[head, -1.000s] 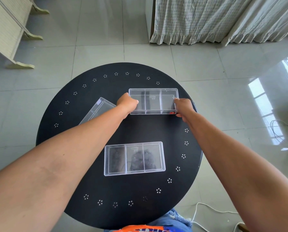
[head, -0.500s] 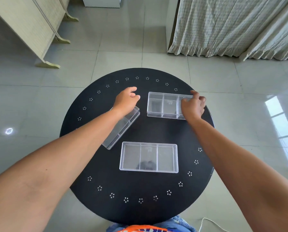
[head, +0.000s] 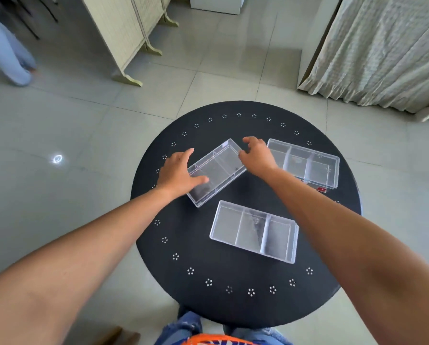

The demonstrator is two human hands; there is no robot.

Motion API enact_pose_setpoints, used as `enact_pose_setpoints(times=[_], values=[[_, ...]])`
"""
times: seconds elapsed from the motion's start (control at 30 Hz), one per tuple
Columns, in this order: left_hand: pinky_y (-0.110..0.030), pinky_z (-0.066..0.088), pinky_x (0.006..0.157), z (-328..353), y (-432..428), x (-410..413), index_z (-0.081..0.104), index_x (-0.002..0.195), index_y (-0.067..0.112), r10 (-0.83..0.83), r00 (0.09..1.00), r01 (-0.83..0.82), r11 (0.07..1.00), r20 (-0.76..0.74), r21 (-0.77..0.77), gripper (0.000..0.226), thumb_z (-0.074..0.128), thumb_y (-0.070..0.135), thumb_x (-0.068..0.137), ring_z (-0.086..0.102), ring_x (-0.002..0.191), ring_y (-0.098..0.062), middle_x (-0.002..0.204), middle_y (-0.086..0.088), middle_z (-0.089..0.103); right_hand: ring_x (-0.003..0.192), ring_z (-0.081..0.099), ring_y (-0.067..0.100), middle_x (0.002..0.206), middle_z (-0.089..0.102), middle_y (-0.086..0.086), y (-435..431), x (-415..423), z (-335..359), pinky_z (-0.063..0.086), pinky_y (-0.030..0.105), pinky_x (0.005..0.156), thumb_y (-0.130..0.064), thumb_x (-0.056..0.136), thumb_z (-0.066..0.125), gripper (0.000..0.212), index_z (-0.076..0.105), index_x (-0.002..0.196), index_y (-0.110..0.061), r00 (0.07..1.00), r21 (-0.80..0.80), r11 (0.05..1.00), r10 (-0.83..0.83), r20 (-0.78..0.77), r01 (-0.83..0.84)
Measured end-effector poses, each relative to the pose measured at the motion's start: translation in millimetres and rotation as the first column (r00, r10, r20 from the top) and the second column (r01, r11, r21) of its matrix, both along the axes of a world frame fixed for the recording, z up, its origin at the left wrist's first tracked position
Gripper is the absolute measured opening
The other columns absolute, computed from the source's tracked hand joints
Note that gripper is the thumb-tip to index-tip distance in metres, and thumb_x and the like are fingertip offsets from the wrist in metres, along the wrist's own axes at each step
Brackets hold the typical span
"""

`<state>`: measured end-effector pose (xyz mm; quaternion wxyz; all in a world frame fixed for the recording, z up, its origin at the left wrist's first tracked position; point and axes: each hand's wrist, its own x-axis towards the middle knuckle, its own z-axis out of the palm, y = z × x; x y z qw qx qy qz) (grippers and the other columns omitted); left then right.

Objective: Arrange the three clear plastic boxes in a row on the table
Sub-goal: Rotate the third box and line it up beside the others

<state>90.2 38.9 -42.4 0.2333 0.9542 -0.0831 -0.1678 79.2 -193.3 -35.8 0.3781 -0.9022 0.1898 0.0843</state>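
Three clear plastic boxes with three compartments each lie on a round black table [head: 173,290]. One box [head: 219,170] sits tilted at the left of the middle. My left hand [head: 177,174] spans its near-left end, thumb resting on the box. My right hand [head: 257,156] curls around its far-right corner. A second box [head: 308,163] lies at the far right, partly behind my right wrist. The third box [head: 253,231] lies nearer to me, between my forearms, untouched.
The table is small, with tiled floor all around it. A folding screen [head: 123,33] stands at the far left and a curtain [head: 382,46] at the far right. Someone's legs [head: 6,58] show at the top left. My knees are under the near table edge.
My right hand has left the far right box and come over to the tilted box. My left hand has slid down to that box's near end. The view has shifted left.
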Motion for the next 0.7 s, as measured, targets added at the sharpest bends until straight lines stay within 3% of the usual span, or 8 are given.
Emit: enact_pose_setpoints(times=[0.2,0.27,0.37,0.47,0.57,0.7], values=[[-0.046,0.028,0.117,-23,18,-32,-0.003,0.156,0.037,-0.039,0.987,0.044,0.999,-0.156,0.028,0.13,0.081,0.054,0.059,0.014,0.15,-0.026,0.163,-0.006,0.013,0.134,0.047,0.036,0.151,0.041,0.019,14,7,-12,0.039,0.034,0.098,-0.02,0.094,0.051,0.07,0.024,0.158,-0.013,0.976,0.031,1.0,0.007,-0.217,0.0],[-0.046,0.032,0.113,-29,20,-40,-0.011,0.154,0.041,-0.024,0.984,0.026,1.0,-0.177,0.005,0.133,0.084,0.047,0.061,0.017,0.149,-0.025,0.163,-0.003,0.01,0.131,0.049,0.035,0.149,0.043,0.019,16,6,-15,0.037,0.031,0.089,-0.02,0.093,0.052,0.071,0.022,0.158,-0.013,0.97,0.063,0.998,-0.004,-0.243,0.02],[-0.046,0.04,0.104,-33,21,-47,-0.019,0.149,0.048,0.042,0.979,-0.054,0.997,-0.198,-0.053,0.135,0.085,0.039,0.063,0.033,0.142,-0.022,0.159,-0.001,0.015,0.128,0.051,0.034,0.147,0.047,0.017,17,4,-18,0.037,0.03,0.088,-0.019,0.092,0.054,0.072,0.024,0.157,-0.013,0.97,0.076,0.997,-0.015,-0.243,0.035],[-0.038,0.039,0.104,-38,25,-47,-0.012,0.15,0.05,0.11,0.97,-0.152,0.971,-0.216,-0.185,0.133,0.086,0.033,0.063,0.04,0.139,-0.019,0.156,-0.001,0.023,0.123,0.055,0.031,0.141,0.054,0.013,15,0,-15,0.04,0.028,0.086,-0.018,0.091,0.056,0.071,0.027,0.156,-0.014,0.971,0.108,0.994,-0.002,-0.238,0.028],[-0.032,0.034,0.109,-39,31,-38,-0.001,0.153,0.045,0.153,0.951,-0.233,0.927,-0.269,-0.294,0.127,0.087,0.028,0.063,0.036,0.142,-0.014,0.154,0.0,0.031,0.124,0.056,0.03,0.14,0.056,0.009,8,-1,-7,0.045,0.036,0.102,-0.02,0.089,0.056,0.071,0.03,0.155,-0.017,0.977,0.124,0.992,0.01,-0.215,0.017],[-0.028,0.036,0.104,-23,31,-16,0.013,0.156,0.035,0.19,0.89,-0.388,0.793,-0.415,-0.469,0.109,0.083,0.023,0.072,0.049,0.128,-0.015,0.141,-0.002,0.043,0.128,0.05,0.031,0.135,0.05,0.01,-5,1,3,0.043,0.046,0.109,-0.02,0.077,0.053,0.077,0.035,0.152,-0.025,0.988,0.121,0.991,0.077,-0.136,-0.06]])
